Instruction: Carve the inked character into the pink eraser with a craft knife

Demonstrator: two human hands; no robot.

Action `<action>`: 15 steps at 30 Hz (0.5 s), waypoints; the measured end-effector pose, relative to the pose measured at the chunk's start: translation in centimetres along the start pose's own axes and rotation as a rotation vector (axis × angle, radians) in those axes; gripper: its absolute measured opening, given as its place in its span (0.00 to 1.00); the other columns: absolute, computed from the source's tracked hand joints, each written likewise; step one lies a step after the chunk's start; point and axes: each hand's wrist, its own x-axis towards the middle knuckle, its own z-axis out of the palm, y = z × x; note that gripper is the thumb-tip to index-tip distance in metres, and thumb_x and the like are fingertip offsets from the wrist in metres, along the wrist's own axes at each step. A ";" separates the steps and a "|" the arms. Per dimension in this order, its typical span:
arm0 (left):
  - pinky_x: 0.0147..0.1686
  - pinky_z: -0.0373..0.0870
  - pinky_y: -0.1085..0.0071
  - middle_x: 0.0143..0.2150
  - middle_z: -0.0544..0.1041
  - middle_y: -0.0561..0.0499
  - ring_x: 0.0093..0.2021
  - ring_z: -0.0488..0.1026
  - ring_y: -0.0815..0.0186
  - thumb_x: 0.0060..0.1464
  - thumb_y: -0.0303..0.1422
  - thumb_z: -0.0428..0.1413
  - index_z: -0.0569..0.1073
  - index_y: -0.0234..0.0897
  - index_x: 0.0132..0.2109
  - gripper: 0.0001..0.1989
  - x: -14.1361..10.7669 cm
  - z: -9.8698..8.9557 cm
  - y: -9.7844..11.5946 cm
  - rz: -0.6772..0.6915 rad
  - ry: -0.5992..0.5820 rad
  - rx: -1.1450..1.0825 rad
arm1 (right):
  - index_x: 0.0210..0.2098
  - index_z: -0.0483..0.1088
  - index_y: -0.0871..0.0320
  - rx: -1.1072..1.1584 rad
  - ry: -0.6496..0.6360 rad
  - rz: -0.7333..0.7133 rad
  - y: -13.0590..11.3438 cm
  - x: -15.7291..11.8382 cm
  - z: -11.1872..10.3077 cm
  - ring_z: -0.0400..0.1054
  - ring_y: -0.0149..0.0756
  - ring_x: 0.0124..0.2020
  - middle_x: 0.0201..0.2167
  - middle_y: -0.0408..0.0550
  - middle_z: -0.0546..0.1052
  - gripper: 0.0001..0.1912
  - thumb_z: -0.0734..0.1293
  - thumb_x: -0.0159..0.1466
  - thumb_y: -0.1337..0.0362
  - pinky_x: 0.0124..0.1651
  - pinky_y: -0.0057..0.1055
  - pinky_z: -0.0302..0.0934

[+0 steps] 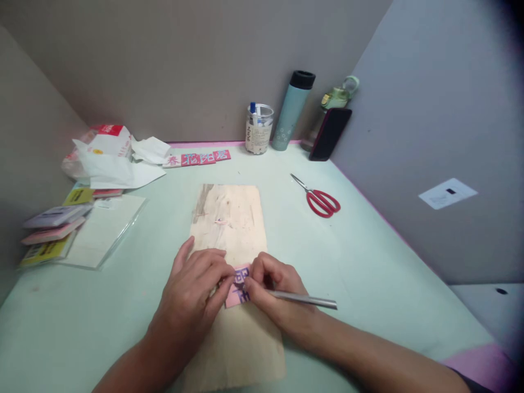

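Observation:
A small pink block (233, 298) with dark blue drawn characters lies on a pale wooden board (229, 240). The fingers of my left hand (200, 284) are bent and press on its left edge, holding it against the board. In my right hand (276, 284) is a slim silver craft knife (305, 298), pinched between thumb and fingers with its handle pointing right. Its tip meets the block's upper face, but the fingers partly hide it. A few small pink and dark scraps (221, 221) lie on the upper board.
Red-handled scissors (321, 202) lie right of the board. Behind stand a pen jar (258, 131), a teal flask (291, 112), a green-lidded bottle (338, 97) and a phone (331, 134). Carved character blocks (198, 159), tissues (110, 166) and packets (57, 224) are at left.

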 end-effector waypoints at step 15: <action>0.62 0.68 0.48 0.47 0.80 0.51 0.53 0.77 0.56 0.68 0.40 0.46 0.69 0.45 0.43 0.09 -0.1 -1.0 -0.7 -0.370 0.023 -0.316 | 0.23 0.56 0.54 -0.023 -0.022 -0.064 0.4 0.0 0.1 0.53 0.28 0.23 0.20 0.36 0.61 0.14 0.65 0.61 0.67 0.27 0.28 0.47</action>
